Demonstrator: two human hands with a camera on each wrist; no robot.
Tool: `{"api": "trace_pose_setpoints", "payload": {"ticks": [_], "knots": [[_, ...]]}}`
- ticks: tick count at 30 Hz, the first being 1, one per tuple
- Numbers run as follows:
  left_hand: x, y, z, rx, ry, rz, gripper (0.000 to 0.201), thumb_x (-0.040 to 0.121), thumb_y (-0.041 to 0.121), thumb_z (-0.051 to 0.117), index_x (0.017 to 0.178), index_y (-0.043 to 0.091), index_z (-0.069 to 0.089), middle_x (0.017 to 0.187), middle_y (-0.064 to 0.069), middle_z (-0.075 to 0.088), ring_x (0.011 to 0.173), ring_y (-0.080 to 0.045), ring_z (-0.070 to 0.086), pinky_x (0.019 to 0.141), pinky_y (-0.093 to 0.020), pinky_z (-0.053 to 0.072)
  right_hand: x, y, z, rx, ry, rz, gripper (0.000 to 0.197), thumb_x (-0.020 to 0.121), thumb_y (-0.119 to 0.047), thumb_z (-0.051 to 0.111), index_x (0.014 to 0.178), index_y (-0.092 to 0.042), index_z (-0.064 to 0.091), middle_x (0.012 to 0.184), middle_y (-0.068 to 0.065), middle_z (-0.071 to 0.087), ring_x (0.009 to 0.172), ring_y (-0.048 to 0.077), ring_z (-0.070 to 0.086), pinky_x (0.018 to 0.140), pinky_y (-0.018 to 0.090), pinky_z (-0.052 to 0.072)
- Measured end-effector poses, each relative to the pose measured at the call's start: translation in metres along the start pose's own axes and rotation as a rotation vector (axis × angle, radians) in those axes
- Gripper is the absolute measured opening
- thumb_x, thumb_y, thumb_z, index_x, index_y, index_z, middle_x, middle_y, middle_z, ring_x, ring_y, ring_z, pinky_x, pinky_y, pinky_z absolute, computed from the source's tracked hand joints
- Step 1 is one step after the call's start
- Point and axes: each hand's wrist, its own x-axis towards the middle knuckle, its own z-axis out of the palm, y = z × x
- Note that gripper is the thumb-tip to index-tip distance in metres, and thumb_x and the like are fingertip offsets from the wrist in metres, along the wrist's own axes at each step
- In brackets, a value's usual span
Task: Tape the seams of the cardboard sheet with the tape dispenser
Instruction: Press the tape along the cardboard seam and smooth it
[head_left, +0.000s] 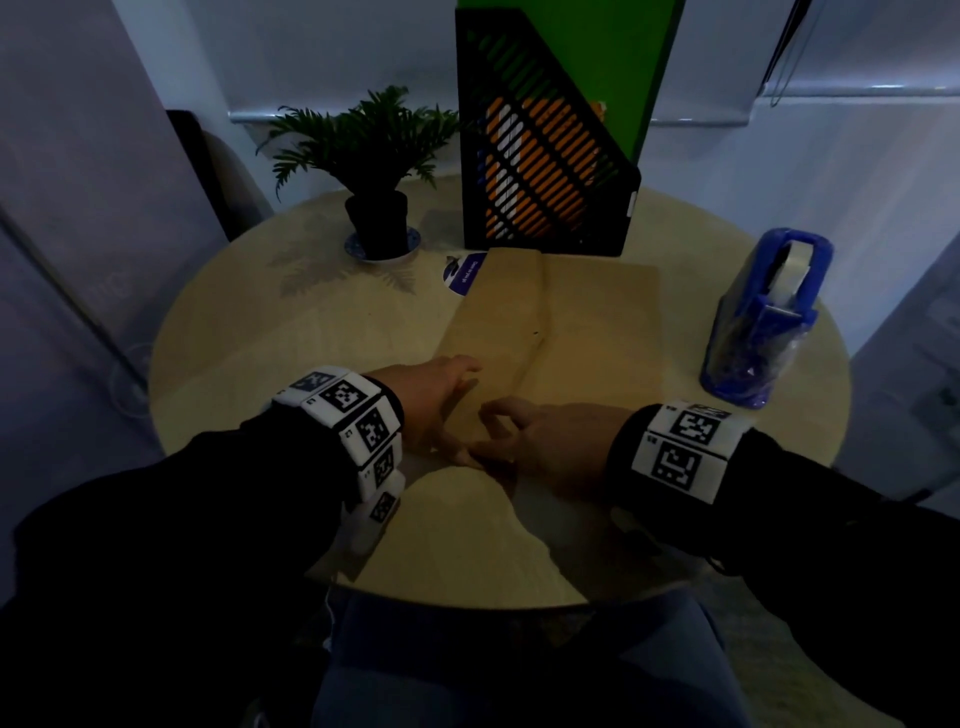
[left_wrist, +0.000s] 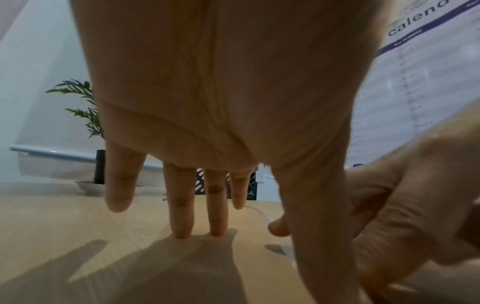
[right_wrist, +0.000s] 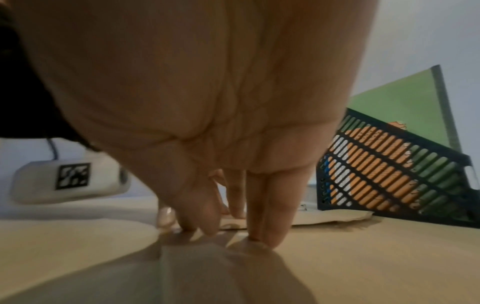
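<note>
A brown cardboard sheet (head_left: 597, 322) lies flat on the round table, with a seam (head_left: 541, 317) running away from me. My left hand (head_left: 457, 410) rests on its near left part, and its straight fingertips (left_wrist: 182, 232) touch the cardboard (left_wrist: 78, 236). My right hand (head_left: 493, 431) is beside it, fingertips (right_wrist: 262, 236) pressing down on the cardboard (right_wrist: 363, 257) near the front edge. A glossy strip (right_wrist: 194, 267) that looks like clear tape runs under them. The two thumbs nearly meet. The blue tape dispenser (head_left: 763, 317) stands upright at the right, untouched.
A black slotted file holder (head_left: 545, 171) with green and orange folders stands just behind the cardboard. A small potted plant (head_left: 376, 208) is at the back left. A printed card (head_left: 462, 273) pokes out from under the sheet. The table's front edge (head_left: 467, 603) is near my lap.
</note>
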Motion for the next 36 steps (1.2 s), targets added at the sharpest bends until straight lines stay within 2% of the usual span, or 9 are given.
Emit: {"api": "trace_pose_setpoints", "payload": {"ticks": [4,7,13,16,19,24,28,31,36], "knots": [[0.002,0.000,0.000,0.040,0.001,-0.007,0.111,0.069,0.035,0.083,0.151,0.027,0.008,0.157,0.000,0.023,0.137,-0.024,0.038,0.107,-0.041,0.041,0.000,0.002,-0.004,0.010,0.010,-0.021,0.051,0.102,-0.021,0.039,0.150,-0.024,0.026,0.158,0.011,0.012,0.139,0.021,0.030,0.102,0.035,0.037],[0.003,0.000,0.000,0.064,0.004,-0.012,0.109,0.069,0.036,0.082,0.150,0.029,0.010,0.156,0.001,0.024,0.135,-0.024,0.040,0.106,-0.041,0.041,0.004,0.003,0.002,0.095,0.035,0.011,0.049,0.102,-0.018,0.039,0.150,-0.017,0.029,0.157,0.010,0.018,0.140,0.025,0.029,0.105,0.027,0.029],[0.002,0.001,0.000,0.079,-0.004,-0.005,0.105,0.072,0.035,0.080,0.151,0.026,0.012,0.156,0.001,0.024,0.136,-0.023,0.038,0.107,-0.040,0.039,0.013,0.003,0.011,0.170,0.064,0.055,0.050,0.100,-0.017,0.044,0.148,-0.015,0.035,0.159,0.011,0.018,0.145,0.028,0.026,0.118,0.040,0.026],[0.001,-0.001,0.001,0.042,-0.014,-0.007,0.101,0.074,0.034,0.079,0.151,0.026,0.013,0.157,0.001,0.024,0.138,-0.022,0.035,0.110,-0.042,0.037,0.014,0.008,0.005,0.214,0.036,0.068,0.043,0.098,-0.016,0.047,0.141,-0.011,0.047,0.148,0.014,0.037,0.135,0.029,0.039,0.111,0.035,0.034],[-0.001,-0.004,-0.001,-0.038,-0.011,-0.012,0.087,0.084,0.027,0.070,0.151,0.025,0.014,0.156,0.001,0.029,0.137,-0.021,0.037,0.111,-0.037,0.035,0.006,0.020,-0.008,0.368,0.051,0.074,0.031,0.097,-0.012,0.045,0.126,-0.010,0.058,0.110,0.001,0.055,0.104,0.019,0.050,0.087,0.025,0.039],[-0.002,-0.004,-0.002,-0.107,0.022,0.013,0.077,0.086,0.028,0.067,0.148,0.018,0.023,0.152,-0.001,0.036,0.135,-0.018,0.040,0.109,-0.031,0.036,-0.004,0.014,-0.010,0.390,0.109,0.052,0.046,0.098,-0.028,0.040,0.141,-0.012,0.040,0.135,0.014,0.049,0.116,0.025,0.051,0.093,0.030,0.041],[-0.002,0.000,0.001,-0.040,0.010,0.008,0.091,0.075,0.040,0.076,0.148,0.019,0.024,0.148,0.000,0.030,0.132,-0.020,0.040,0.109,-0.037,0.039,0.001,0.006,-0.005,0.180,0.039,-0.022,0.052,0.099,-0.025,0.045,0.149,-0.020,0.031,0.156,0.015,0.023,0.145,0.032,0.022,0.110,0.035,0.029],[0.001,0.001,0.003,0.049,0.023,0.001,0.097,0.070,0.045,0.079,0.147,0.021,0.025,0.146,-0.001,0.029,0.130,-0.023,0.041,0.106,-0.041,0.041,0.006,0.003,-0.003,-0.012,0.002,-0.073,0.056,0.101,-0.024,0.042,0.152,-0.024,0.020,0.158,0.016,0.016,0.147,0.034,0.015,0.111,0.036,0.028],[0.005,0.005,0.000,0.132,-0.004,0.002,0.098,0.070,0.043,0.079,0.147,0.024,0.022,0.146,-0.001,0.028,0.126,-0.025,0.045,0.101,-0.040,0.045,0.006,0.003,-0.005,-0.041,-0.005,-0.068,0.051,0.103,-0.024,0.035,0.152,-0.015,0.024,0.156,0.021,0.022,0.148,0.031,0.010,0.112,0.034,0.024]]}}
